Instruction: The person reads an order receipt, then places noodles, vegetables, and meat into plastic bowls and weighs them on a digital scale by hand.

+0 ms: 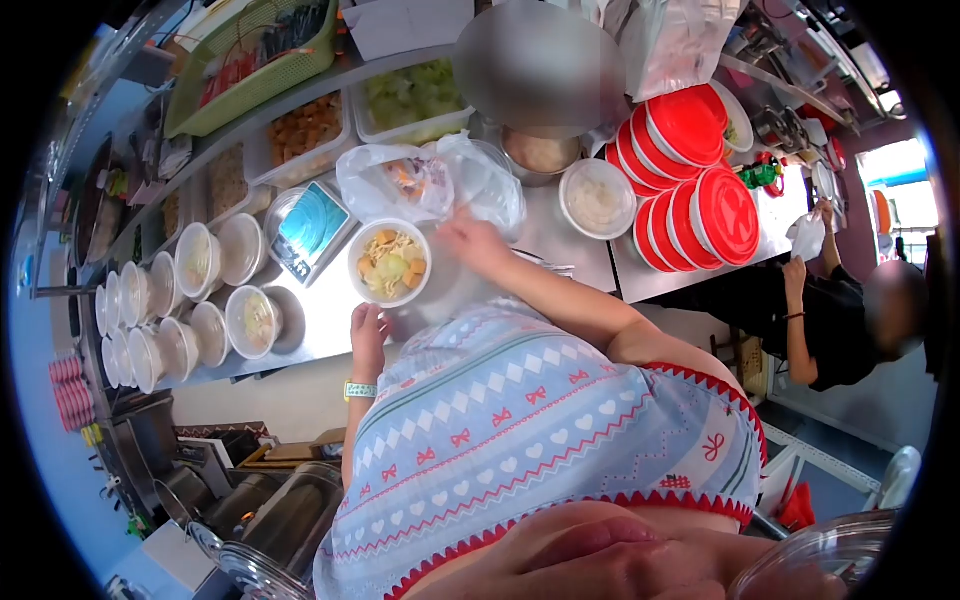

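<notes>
A white round bowl (390,263) with noodles, orange cubes and pale green pieces stands on the steel counter in front of me. My left hand (370,325) is just below the bowl's near edge, fingers curled and small in view; whether they hold anything is unclear. Right of the bowl, my right hand (473,243) is blurred beside an open plastic bag (400,185) with orange shreds inside. Its fingertips are smeared, so what they hold cannot be made out. Left of the bowl lies a scale with a blue top (312,232).
Stacked and filled white bowls (255,322) line the counter's left. Tubs of orange cubes (305,135) and green pieces (410,98) stand behind. Red-lidded bowls (725,215) and a bowl of white food (597,198) are at right. Another person (840,320) holds a white bag.
</notes>
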